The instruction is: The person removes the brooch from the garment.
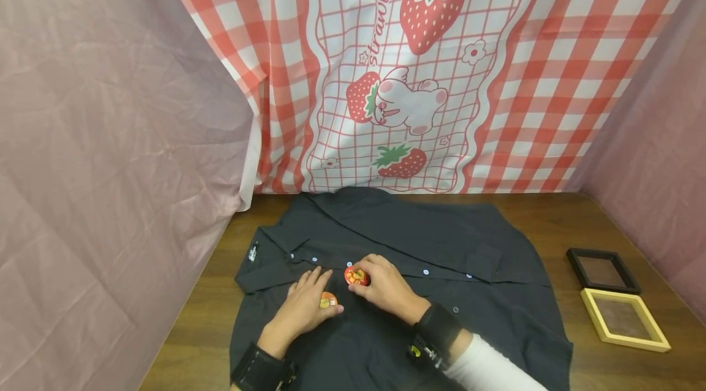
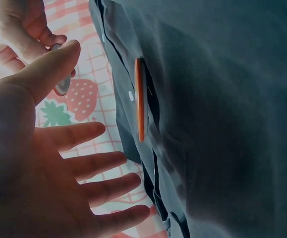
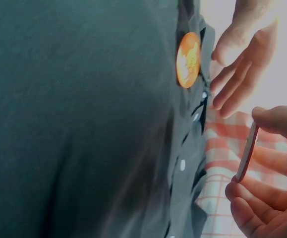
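Observation:
A dark button-up shirt (image 1: 380, 342) lies spread out, its row of small white buttons running crosswise. On its front sits a round orange pin badge (image 1: 328, 299), which shows its printed face in the right wrist view (image 3: 188, 59) and its thin edge in the left wrist view (image 2: 140, 99). Over that badge my left hand (image 1: 300, 304) hovers with fingers extended and spread, holding nothing. My right hand (image 1: 390, 288) pinches a red round badge (image 1: 356, 276) by its edge between thumb and fingers, above the shirt near the button line. The right wrist view shows this badge (image 3: 247, 152) edge-on.
At the right of the wooden table (image 1: 198, 317) lie a black frame (image 1: 576, 268) and a pale yellow frame (image 1: 629, 341). A red checked strawberry cloth (image 1: 386, 72) hangs behind the table. Pinkish curtains (image 1: 110, 133) hang at both sides.

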Tool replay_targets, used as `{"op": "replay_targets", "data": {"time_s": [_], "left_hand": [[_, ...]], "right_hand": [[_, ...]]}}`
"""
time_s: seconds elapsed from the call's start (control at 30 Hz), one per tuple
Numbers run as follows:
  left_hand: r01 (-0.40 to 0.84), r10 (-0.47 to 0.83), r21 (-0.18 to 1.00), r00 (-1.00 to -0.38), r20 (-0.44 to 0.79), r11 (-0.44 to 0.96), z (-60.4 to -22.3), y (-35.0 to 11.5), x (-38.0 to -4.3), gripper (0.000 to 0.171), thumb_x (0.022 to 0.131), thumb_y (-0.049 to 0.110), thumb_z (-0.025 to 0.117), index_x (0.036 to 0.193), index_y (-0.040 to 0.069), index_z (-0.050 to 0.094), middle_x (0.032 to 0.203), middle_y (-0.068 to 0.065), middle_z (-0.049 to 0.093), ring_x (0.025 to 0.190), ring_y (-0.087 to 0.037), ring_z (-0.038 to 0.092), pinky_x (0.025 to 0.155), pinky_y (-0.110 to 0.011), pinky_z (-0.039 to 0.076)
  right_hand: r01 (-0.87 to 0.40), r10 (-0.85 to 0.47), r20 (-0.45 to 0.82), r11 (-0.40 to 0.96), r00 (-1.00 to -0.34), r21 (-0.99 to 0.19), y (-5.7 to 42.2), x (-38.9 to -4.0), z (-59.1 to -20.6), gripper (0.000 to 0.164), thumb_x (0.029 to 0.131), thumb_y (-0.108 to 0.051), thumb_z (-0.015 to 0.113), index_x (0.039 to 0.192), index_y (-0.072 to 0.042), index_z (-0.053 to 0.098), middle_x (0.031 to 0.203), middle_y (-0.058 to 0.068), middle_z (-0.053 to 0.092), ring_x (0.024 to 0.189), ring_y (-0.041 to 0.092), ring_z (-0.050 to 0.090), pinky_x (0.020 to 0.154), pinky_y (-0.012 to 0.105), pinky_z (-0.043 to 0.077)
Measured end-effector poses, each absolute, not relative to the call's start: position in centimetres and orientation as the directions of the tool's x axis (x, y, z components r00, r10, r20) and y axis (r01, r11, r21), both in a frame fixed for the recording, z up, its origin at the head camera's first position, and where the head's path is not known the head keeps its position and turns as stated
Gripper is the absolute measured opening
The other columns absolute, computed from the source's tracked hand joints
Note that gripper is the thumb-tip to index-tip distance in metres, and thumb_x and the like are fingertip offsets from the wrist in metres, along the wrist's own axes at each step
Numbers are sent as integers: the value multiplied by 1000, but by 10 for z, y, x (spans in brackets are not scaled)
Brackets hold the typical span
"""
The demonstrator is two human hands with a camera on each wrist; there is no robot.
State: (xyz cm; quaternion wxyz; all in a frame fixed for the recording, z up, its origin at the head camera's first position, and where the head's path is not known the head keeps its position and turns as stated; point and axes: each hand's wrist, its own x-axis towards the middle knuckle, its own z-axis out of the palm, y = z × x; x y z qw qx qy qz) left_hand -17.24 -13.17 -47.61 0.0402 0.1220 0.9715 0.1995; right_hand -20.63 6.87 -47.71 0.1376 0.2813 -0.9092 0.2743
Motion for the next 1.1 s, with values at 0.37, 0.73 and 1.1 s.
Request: {"op": "replay_targets", "data": {"time_s": [0.37, 0.73, 1.1], "left_hand": [[229, 252, 389, -968, -9, 892, -476, -133, -171, 72, 82, 43, 74, 138, 6, 51, 144, -24, 47, 134, -45, 42, 104, -67, 35], [226, 259, 414, -965, -26, 882, -476, -133, -171, 71, 82, 42, 75, 138, 5, 51, 145, -24, 47, 134, -45, 41, 104, -67, 34], [229, 256, 398, -967, -15, 888, -476, -132, -171, 72, 81, 41, 76, 138, 6, 51, 144, -24, 47, 134, -44, 42, 104, -65, 36]], "right_hand": [[-604, -433, 446, 700, -783, -381, 76, -204, -473, 31, 74, -25, 84, 99, -12, 73, 92, 1, 65, 83, 15, 59, 73, 31, 51], [-592, -443, 398, 663, -803, -458, 88, -204, -470, 30, 75, -24, 84, 101, -13, 72, 96, -3, 64, 81, 10, 59, 73, 27, 52], [-598, -436, 417, 667, -797, -445, 96, -203, -463, 28, 75, -24, 84, 98, -14, 72, 98, -2, 65, 85, 12, 60, 76, 30, 53]]}}
